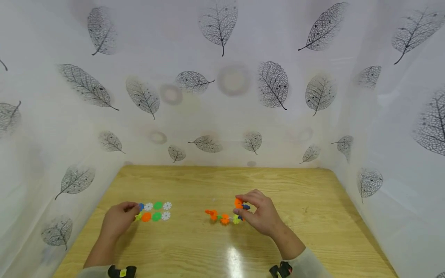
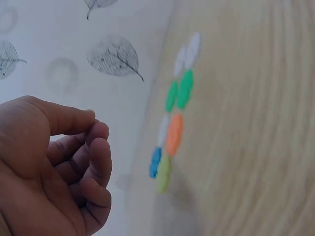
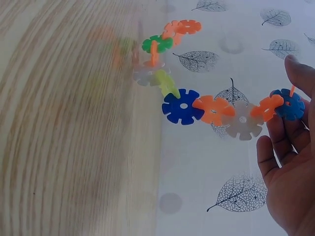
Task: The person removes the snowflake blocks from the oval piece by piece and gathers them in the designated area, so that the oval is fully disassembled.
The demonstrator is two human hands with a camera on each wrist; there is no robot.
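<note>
In the right wrist view, a chain of interlocking plastic flower discs, in orange, blue, yellow, green and translucent white, hangs from my right hand. That hand pinches the chain near a blue disc at one end; in the head view the chain curves leftward from the fingers, above the table. My left hand hovers beside two short rows of loose discs, its fingers curled and its thumb tip against a fingertip, with nothing seen between them. Nearest to it are a blue disc and a yellow disc.
Further along the loose rows lie an orange disc, green discs and white discs. The wooden table ends at a leaf-printed white curtain at the back and sides.
</note>
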